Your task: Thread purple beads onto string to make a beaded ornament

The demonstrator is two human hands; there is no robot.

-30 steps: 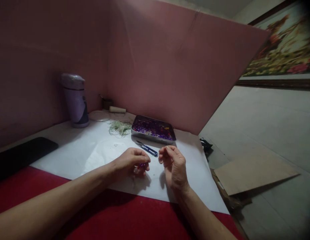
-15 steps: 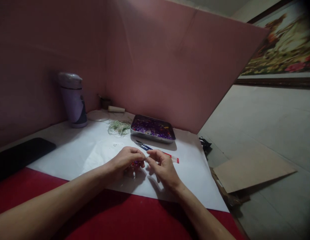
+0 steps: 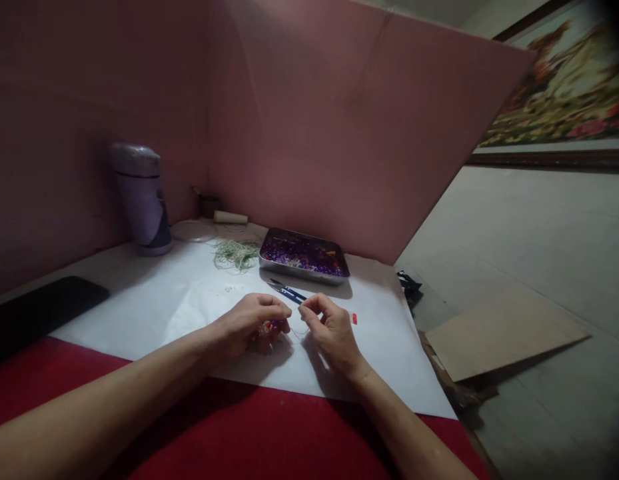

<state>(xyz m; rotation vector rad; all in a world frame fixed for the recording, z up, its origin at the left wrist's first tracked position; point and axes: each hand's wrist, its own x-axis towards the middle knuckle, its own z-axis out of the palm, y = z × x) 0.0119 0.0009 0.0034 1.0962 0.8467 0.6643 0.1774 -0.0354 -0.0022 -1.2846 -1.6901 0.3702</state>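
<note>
My left hand (image 3: pixel 252 320) is closed around a small beaded piece (image 3: pixel 270 327) of purple and red beads, most of it hidden by the fingers. Thumb and forefinger of my right hand (image 3: pixel 332 330) are pinched on a thin thread (image 3: pixel 300 332), which sags in a loop between the two hands. Just beyond my fingertips, blue thread snips (image 3: pixel 286 291) lie on the white paper (image 3: pixel 389 340). A metal tray (image 3: pixel 304 271) full of mostly purple beads stands farther back. Left of it is a tangle of pale green thread (image 3: pixel 235 255).
A purple tumbler (image 3: pixel 143 207) stands at the back left, with a dark flat object (image 3: pixel 49 303) in front of it. A pale roll (image 3: pixel 230 218) lies by the pink wall (image 3: pixel 309 120). Cardboard (image 3: pixel 504 327) is on the floor at right.
My right hand has drawn a little to the right, away from my left. The fingertips are now apart, with the thread loop showing between them. The view has shifted slightly.
</note>
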